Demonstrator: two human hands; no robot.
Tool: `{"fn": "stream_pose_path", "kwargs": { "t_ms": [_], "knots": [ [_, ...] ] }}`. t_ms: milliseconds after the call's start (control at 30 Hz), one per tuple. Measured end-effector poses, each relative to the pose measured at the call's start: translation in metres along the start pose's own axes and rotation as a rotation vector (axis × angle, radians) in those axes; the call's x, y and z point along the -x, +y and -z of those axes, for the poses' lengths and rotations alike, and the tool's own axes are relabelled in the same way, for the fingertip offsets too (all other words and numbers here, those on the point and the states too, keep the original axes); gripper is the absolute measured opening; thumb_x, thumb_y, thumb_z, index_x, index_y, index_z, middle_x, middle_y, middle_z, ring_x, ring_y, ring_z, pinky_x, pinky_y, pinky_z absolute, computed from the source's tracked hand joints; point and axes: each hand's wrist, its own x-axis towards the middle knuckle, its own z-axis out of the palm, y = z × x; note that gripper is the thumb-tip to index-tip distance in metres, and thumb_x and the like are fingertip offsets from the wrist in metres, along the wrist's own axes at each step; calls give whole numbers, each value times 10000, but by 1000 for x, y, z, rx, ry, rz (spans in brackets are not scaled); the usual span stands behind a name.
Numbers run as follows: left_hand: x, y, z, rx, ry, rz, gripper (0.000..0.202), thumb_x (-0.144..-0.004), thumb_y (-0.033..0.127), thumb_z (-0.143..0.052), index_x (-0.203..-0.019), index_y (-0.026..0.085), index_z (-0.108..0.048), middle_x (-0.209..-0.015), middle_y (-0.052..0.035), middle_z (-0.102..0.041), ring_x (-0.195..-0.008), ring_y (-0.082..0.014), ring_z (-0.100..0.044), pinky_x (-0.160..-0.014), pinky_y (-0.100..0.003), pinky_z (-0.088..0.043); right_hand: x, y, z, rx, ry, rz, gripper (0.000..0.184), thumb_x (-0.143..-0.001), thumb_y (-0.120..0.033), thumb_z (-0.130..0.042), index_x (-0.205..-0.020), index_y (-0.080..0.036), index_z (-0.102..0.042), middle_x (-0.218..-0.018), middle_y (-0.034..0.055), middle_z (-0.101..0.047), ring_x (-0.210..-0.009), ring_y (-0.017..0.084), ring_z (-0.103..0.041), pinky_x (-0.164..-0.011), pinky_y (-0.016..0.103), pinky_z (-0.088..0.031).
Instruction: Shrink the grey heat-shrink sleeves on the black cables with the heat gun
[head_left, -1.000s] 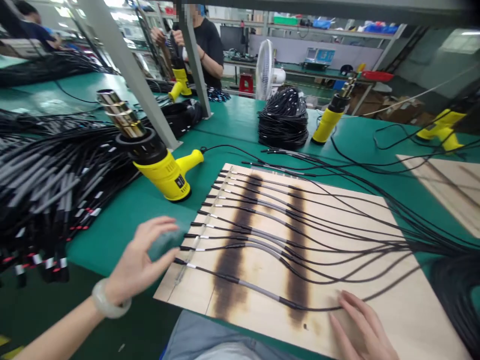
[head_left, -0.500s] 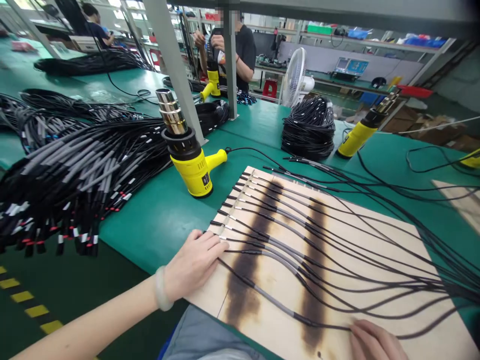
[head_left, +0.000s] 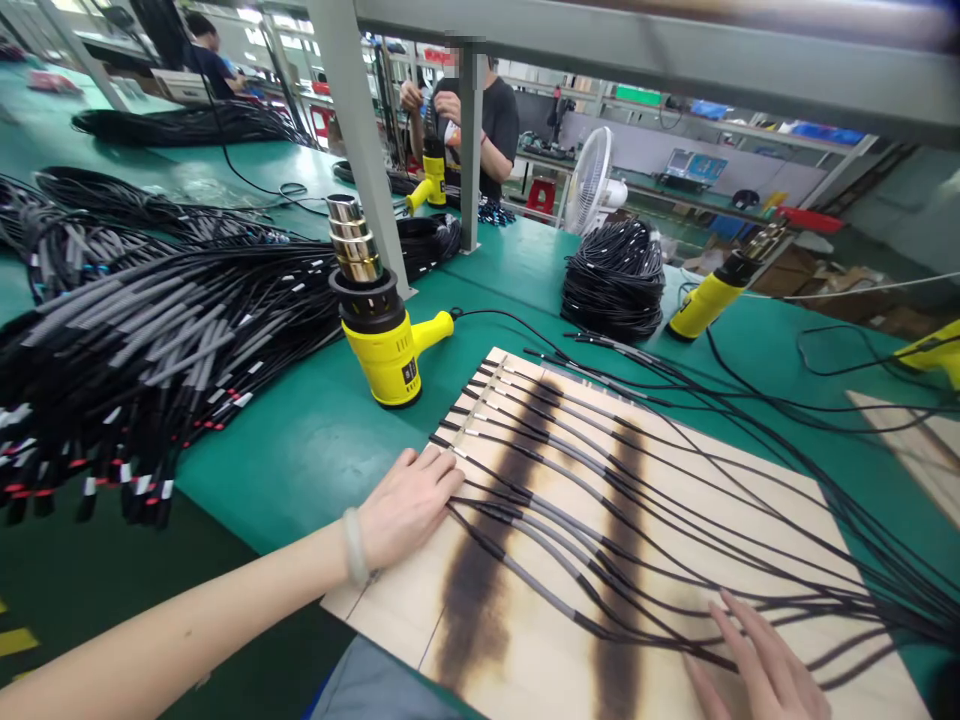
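Observation:
A row of black cables with grey sleeved sections (head_left: 551, 590) lies across a wooden board (head_left: 390, 620) marked by two dark scorched bands. My left hand (head_left: 411, 505) rests at the board's left edge, its fingers closed over the ends of the nearest cables; the fingertips' exact grip is hidden. Over the lower right of the board, my right hand (head_left: 772, 665) has its thumb and fingers apart, with the nearest cable running between them. Past the left hand, the other cable ends sit along a narrow slotted strip (head_left: 476, 405) on the board.
A yellow heat gun (head_left: 382, 350) stands nozzle-up beyond the board. A large cable bundle (head_left: 172, 340) lies left, and a coiled one (head_left: 615, 280) behind. Another heat gun (head_left: 705, 305) leans at right. A metal post (head_left: 360, 150) rises from the green table (head_left: 277, 480). Two people work farther back.
The nearest cable has shifted up the board, closer to the others. My right hand has moved right and its fingers have spread. My left hand stays on the cable ends; the view has shifted slightly.

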Motion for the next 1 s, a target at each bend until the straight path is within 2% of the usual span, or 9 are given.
{"fn": "stream_pose_path", "kwargs": {
  "t_ms": [133,267,367,467,600,733,900,933,1000],
  "knots": [
    [-11,-5,-12,-45,52,-78,128,-854,85,-417,-791,159,-500,-830,-76,-549,-772,-219,-467,-678,-366,-274,-7,17,-6,-99,-134,114,632,-882,-387,-490,-1435,-198,-249,-1356,171,-436,-1142,357,-521,-848,475,-503],
    [-4,-11,-11,50,107,-74,196,-858,35,-351,-852,160,-502,-857,-72,-560,-777,-208,-473,-690,-361,-273,-13,25,-13,-105,-197,97,655,-887,-389,-490,-1441,-176,-214,-1371,175,-410,-1177,339,-502,-876,445,-513],
    [-6,-10,-11,81,82,-51,194,-855,51,-373,-916,173,-511,-893,-59,-567,-820,-206,-488,-715,-362,-278,-15,26,-17,-113,-196,95,661,-884,-395,-497,-1441,-184,-211,-1361,168,-421,-1169,330,-512,-876,431,-520],
    [-19,-7,-15,17,70,-24,254,-803,56,-459,-1020,180,-504,-972,-66,-563,-894,-221,-491,-731,-365,-288,-13,28,-20,-102,-197,105,654,-890,-394,-486,-1441,-180,-208,-1347,178,-432,-1153,333,-524,-874,438,-522],
    [-34,-8,-24,-121,73,-72,119,-847,80,-437,-859,165,-520,-872,-76,-562,-837,-231,-491,-709,-369,-296,-11,31,-25,-77,-163,139,649,-893,-400,-479,-1439,-170,-213,-1332,190,-439,-1133,333,-538,-850,433,-535],
    [-30,-15,-28,20,163,-34,217,-809,-13,-368,-798,169,-486,-806,-43,-567,-788,-195,-494,-760,-358,-314,-17,28,-27,-64,-154,131,659,-890,-393,-492,-1435,-146,-217,-1332,196,-438,-1144,330,-529,-857,427,-536],
    [-30,-15,-17,173,327,-91,292,-790,-31,-290,-821,173,-496,-708,-5,-555,-698,-146,-505,-823,-340,-349,-29,25,-31,-65,-180,79,635,-894,-387,-479,-1425,-141,-232,-1348,195,-418,-1195,333,-488,-880,436,-528],
    [-34,-15,-13,172,320,-109,286,-796,-20,-295,-840,171,-504,-717,-12,-564,-698,-147,-513,-798,-326,-365,-30,26,-32,-62,-179,66,634,-891,-390,-484,-1420,-142,-239,-1349,196,-416,-1192,335,-490,-882,438,-526],
    [-46,-16,-5,143,230,-116,250,-789,4,-347,-877,171,-510,-763,-29,-587,-733,-163,-541,-730,-309,-391,-29,30,-36,-53,-169,51,634,-884,-406,-492,-1411,-147,-253,-1346,200,-417,-1173,341,-503,-873,443,-526]
  ]
}}
